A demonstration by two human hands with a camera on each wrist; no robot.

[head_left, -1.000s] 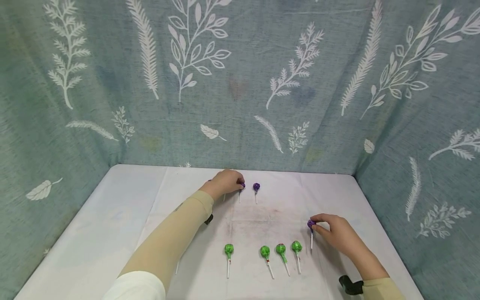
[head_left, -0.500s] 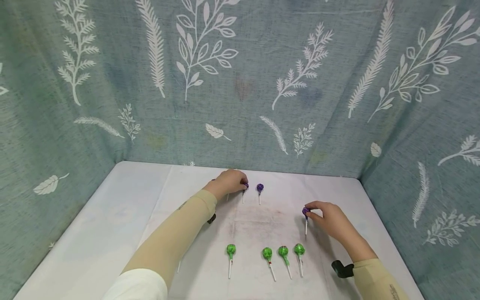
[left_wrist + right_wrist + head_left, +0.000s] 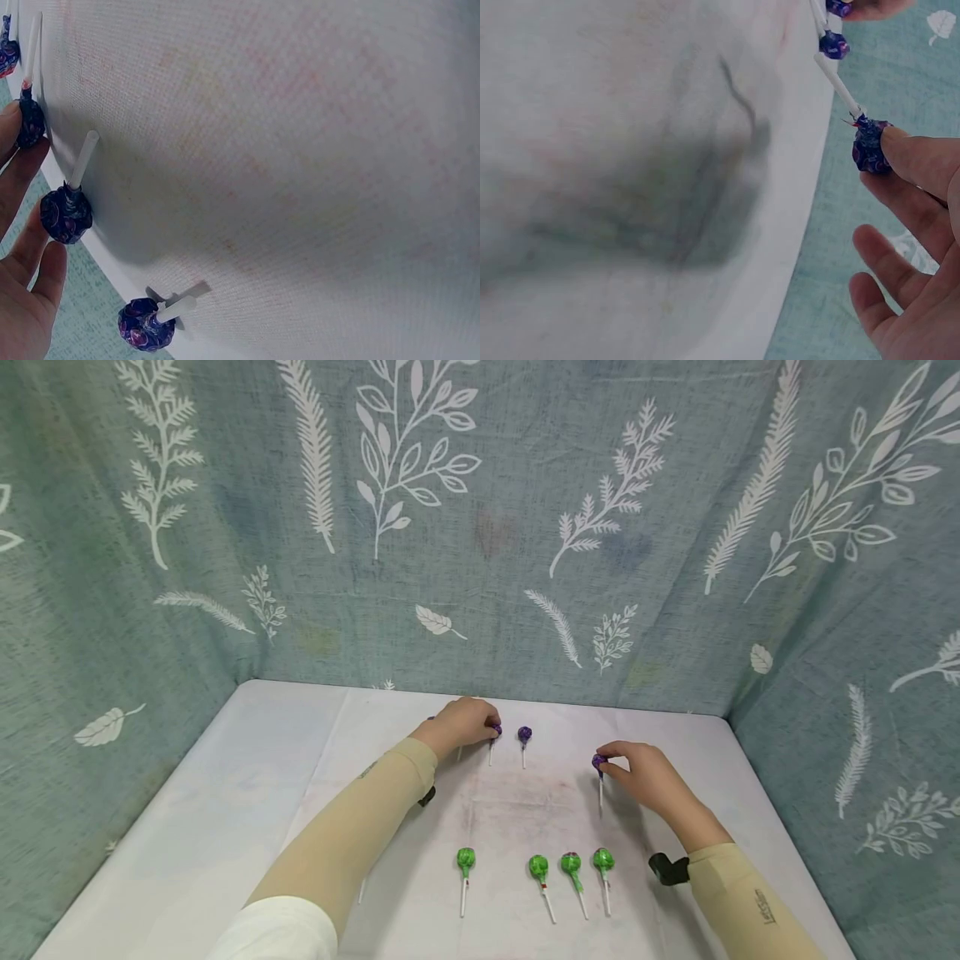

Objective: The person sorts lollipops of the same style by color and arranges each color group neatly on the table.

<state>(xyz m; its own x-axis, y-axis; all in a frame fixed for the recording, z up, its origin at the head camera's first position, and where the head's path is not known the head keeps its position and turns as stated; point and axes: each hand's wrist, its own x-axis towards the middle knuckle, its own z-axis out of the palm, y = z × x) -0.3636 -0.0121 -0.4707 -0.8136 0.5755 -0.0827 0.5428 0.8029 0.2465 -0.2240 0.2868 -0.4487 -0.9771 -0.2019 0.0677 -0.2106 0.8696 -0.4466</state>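
Observation:
My left hand [image 3: 463,723] is at the back of the white table, pinching the head of a purple-wrapped lollipop [image 3: 31,124] between thumb and finger. Beside its other fingers in the left wrist view is a second purple lollipop [image 3: 67,214], with a third lollipop [image 3: 148,326] farther along. To the right of that hand lies another purple lollipop [image 3: 525,733], its stick toward me. My right hand [image 3: 645,777] holds one more purple lollipop [image 3: 872,146] by its wrapped head, stick pointing down, over the right side of the table.
Nearer me, several green lollipops lie in a row: one green lollipop [image 3: 466,858] apart, others [image 3: 571,863] grouped to its right. A white stick [image 3: 363,890] shows beside my left forearm. Patterned cloth [image 3: 480,527] walls the back and sides of the table [image 3: 225,793].
My right hand has moved away from me and leftward with its purple lollipop, toward the back row. The left hand stays on its lollipop at the back. The head view has shifted slightly.

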